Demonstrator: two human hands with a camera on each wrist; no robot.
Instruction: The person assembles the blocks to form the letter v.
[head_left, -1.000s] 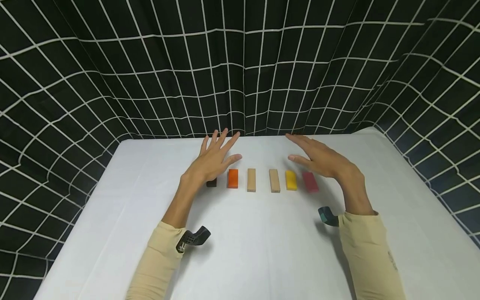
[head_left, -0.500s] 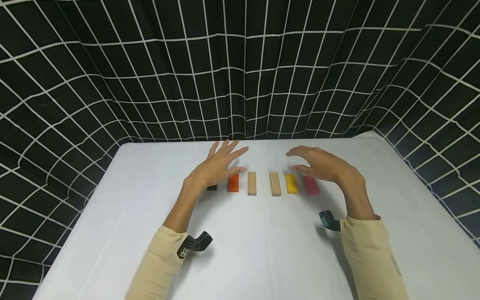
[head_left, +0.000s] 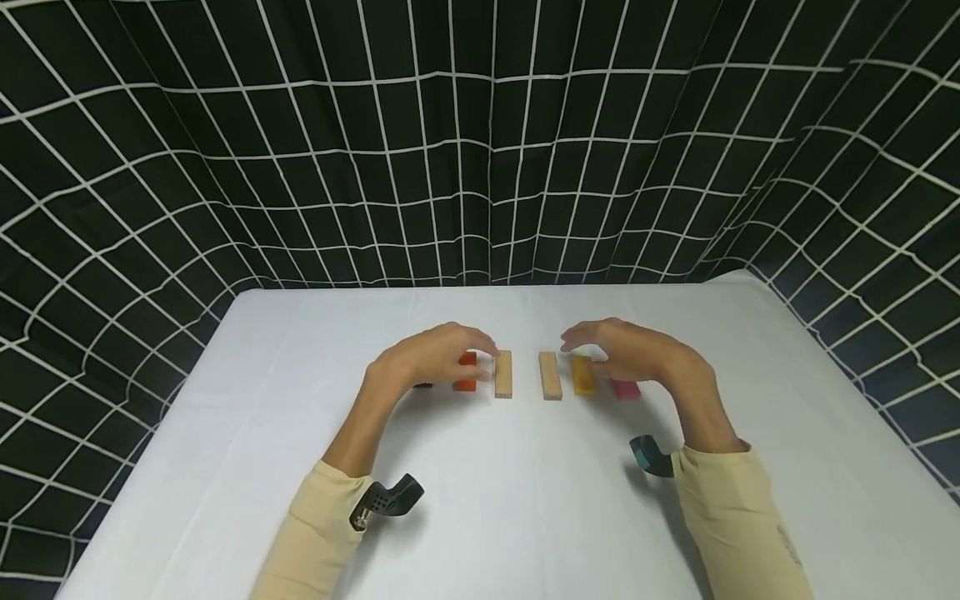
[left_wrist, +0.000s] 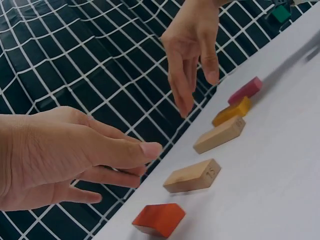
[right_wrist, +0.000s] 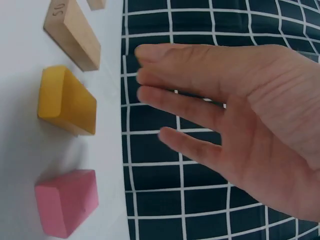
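Observation:
My left hand (head_left: pixel 431 354) hovers over the orange block (head_left: pixel 465 386) and the left plain wooden block (head_left: pixel 503 375), fingers bent loosely with a gap to the thumb. Nothing is held in it. Above the yellow block (head_left: pixel 583 379) and the pink block (head_left: pixel 627 390) is my right hand (head_left: pixel 633 346), also holding nothing. The right wrist view shows its fingers (right_wrist: pixel 185 107) apart from the blocks. Between the hands lies a second plain wooden block (head_left: pixel 550 377). A dark block (head_left: pixel 423 386) is mostly hidden under the left hand.
The blocks lie in a row on a white-covered table (head_left: pixel 487 517). A black curtain with a white grid (head_left: pixel 480 167) rises behind the table and along both sides. Dark camera mounts (head_left: pixel 390 497) stick out from both wrists.
Both hands have come down and nearer to the block row. Their spread or straight fingers have bent, the left hand's most clearly. The blocks have not moved.

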